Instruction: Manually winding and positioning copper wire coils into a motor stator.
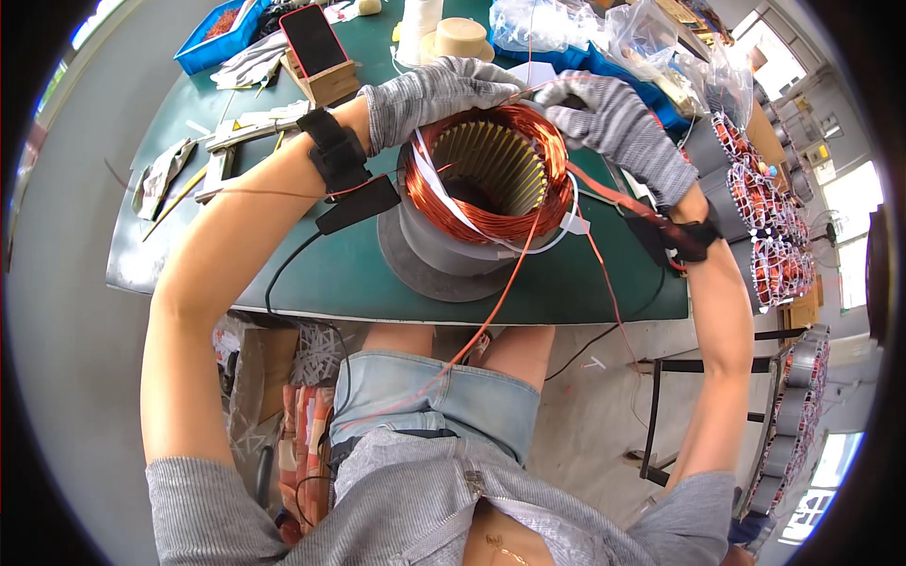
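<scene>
A motor stator (444, 247) stands on the table in front of me, its slotted bore facing up and towards me. Thick bundles of copper winding (538, 132) ring its top, with a white strip (429, 168) across the left side. My left hand (439, 94), in a grey striped knit glove, rests along the winding's far left edge with fingers bent together. My right hand (613, 123), gloved alike, curls its fingers at the far right edge. A thin reddish wire (530, 91) passes between both sets of fingertips, which look closed on it. Red leads (510, 288) hang from the stator towards me.
A phone (313, 42) leans on a wooden block at the back left, near a blue bin (222, 36) and a caliper-like tool (255, 127). White thread (418, 28) stands behind. Plastic bags (642, 38) lie back right. Wound stators (746, 189) line the right. Black cables (283, 269) trail from my wrist straps.
</scene>
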The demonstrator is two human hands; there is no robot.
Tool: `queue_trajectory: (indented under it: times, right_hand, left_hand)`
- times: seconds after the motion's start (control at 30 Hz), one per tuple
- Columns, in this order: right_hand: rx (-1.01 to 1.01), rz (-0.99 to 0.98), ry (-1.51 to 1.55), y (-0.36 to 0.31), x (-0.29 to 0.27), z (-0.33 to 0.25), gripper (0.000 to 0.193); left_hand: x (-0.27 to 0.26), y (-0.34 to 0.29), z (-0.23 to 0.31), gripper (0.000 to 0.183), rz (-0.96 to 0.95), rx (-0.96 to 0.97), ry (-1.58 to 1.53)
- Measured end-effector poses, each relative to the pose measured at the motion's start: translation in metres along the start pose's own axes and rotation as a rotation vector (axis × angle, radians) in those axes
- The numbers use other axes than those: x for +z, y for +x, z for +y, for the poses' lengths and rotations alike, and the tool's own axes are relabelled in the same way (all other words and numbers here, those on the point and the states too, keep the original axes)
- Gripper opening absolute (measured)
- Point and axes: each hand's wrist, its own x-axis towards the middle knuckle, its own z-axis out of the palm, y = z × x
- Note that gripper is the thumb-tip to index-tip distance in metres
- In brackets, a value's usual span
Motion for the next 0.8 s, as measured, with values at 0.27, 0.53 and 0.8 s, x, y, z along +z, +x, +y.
queue_trajectory:
  times: [0.27,0.53,0.8]
  right_hand:
    - [-0.020,-0.036,0.182,0.000,0.006,0.004,0.017]
    - [0.074,-0.138,0.155,0.008,-0.005,-0.008,0.020]
    - [0.137,-0.097,0.275,0.003,-0.001,-0.006,0.017]
  left_hand:
    - [-0.001,-0.002,-0.004,0.038,-0.002,-0.030,-0.028]
    - [-0.003,-0.003,-0.003,0.043,-0.014,-0.202,-0.043]
    - [0.005,-0.001,0.000,0.022,0.118,-0.062,-0.120]
